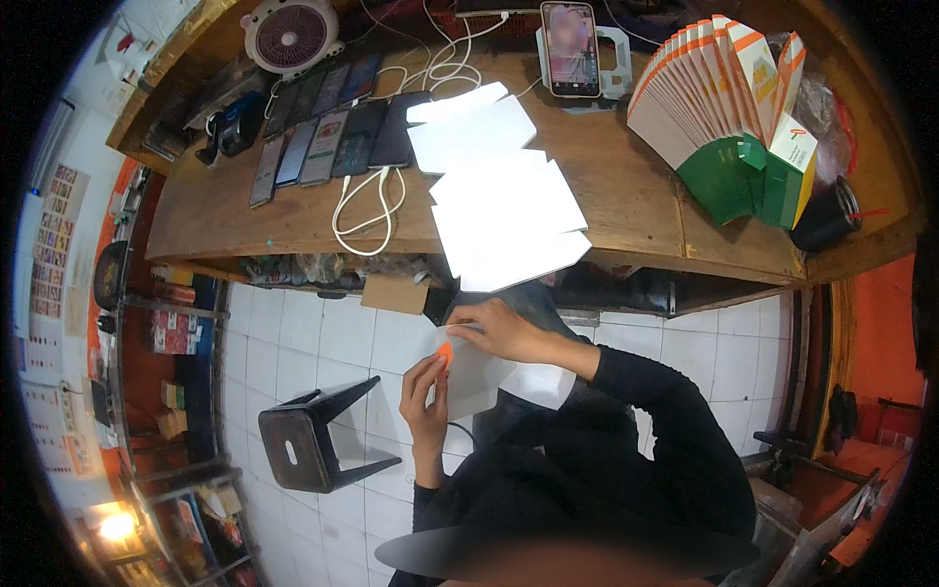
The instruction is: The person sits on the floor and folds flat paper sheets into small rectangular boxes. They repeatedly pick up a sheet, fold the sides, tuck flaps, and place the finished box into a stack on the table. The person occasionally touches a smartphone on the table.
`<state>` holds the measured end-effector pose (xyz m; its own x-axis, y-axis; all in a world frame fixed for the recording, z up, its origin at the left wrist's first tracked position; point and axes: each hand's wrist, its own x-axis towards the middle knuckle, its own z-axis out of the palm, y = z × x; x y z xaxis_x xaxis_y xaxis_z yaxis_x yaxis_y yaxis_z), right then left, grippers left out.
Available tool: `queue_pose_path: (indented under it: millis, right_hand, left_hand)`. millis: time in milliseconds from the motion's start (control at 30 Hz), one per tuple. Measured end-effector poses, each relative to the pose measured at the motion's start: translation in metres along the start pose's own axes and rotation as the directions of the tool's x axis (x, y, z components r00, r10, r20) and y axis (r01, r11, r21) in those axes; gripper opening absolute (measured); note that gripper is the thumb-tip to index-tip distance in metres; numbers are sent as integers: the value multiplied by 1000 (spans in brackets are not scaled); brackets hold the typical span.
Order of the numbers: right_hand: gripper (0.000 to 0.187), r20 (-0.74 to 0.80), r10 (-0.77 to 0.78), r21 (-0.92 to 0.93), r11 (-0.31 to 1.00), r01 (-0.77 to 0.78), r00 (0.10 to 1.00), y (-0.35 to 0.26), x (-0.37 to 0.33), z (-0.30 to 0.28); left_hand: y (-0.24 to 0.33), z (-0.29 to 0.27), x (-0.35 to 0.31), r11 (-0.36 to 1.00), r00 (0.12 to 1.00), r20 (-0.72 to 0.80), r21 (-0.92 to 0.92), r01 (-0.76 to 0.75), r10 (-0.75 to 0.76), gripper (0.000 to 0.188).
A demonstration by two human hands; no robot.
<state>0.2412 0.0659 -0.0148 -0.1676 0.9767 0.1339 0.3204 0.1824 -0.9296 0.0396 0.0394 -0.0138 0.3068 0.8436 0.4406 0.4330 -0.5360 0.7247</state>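
Note:
Over my lap, below the table's front edge, I hold a pale card sheet (pixel 477 383) with a small orange part (pixel 445 353) at its upper left edge. My left hand (pixel 424 403) pinches that left edge by the orange part, fingers closed. My right hand (pixel 497 331) reaches across from the right, its bent fingers pressed on the sheet's top corner; its fingertips are partly hidden. Another white piece (pixel 540 384) rests on my lap beside the sheet. On the table ahead lie white flat cut-outs with flaps (pixel 509 217), the nearest overhanging the front edge.
Several phones (pixel 325 147) and a looped white cable (pixel 369 220) lie on the wooden table (pixel 626 186). A phone on a stand (pixel 570 49), a fan (pixel 290 35), fanned orange-white-green cartons (pixel 719 117) and a dark cup (pixel 827 215) are there too. A black stool (pixel 298 445) stands left.

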Motion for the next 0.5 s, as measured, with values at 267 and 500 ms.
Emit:
queue_pose_path:
  millis: [267, 500]
  right_hand:
    - [17, 88, -283, -81, 954, 290, 955, 5, -12, 1]
    - [14, 229, -506, -359, 750, 555, 831, 15, -16, 5]
  left_hand:
    - [0, -16, 12, 996, 976, 219, 94, -4, -17, 20]
    - [-2, -5, 1, 993, 980, 164, 37, 111, -115, 17]
